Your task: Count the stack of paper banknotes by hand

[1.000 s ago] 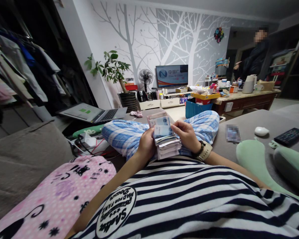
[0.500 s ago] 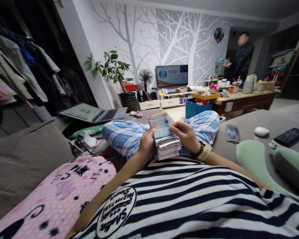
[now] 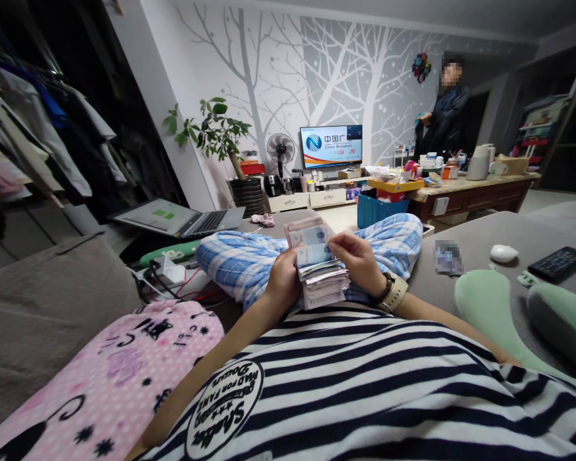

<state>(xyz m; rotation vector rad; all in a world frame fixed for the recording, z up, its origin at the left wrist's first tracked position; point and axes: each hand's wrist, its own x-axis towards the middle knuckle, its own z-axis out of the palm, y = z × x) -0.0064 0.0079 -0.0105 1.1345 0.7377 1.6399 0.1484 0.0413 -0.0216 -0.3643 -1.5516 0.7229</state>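
Note:
A thick stack of banknotes [image 3: 324, 287] stands in front of my striped shirt, its lower notes fanned toward me. Bluish notes lie on top, and reddish ones show behind them. My left hand [image 3: 285, 276] is closed around the stack's left side, with the thumb on the top notes. At the right edge, my right hand [image 3: 358, 261] pinches the corner of a bluish note between thumb and fingers. A beaded bracelet and a pale watch [image 3: 396, 293] are on my right wrist. Blue plaid trousers [image 3: 235, 259] cover my crossed legs beneath the notes.
An open laptop [image 3: 173, 218] sits left, beside a power strip with cables [image 3: 170, 272]. On the sofa at right are a remote [image 3: 557, 263], a white mouse-like object [image 3: 504, 253] and green cushions [image 3: 484, 301]. A person [image 3: 444, 115] stands behind the cluttered table [image 3: 480, 186].
The top bluish note has tipped down toward me, showing more of the notes behind. My hands stay in nearly the same place. The person at the back has moved left.

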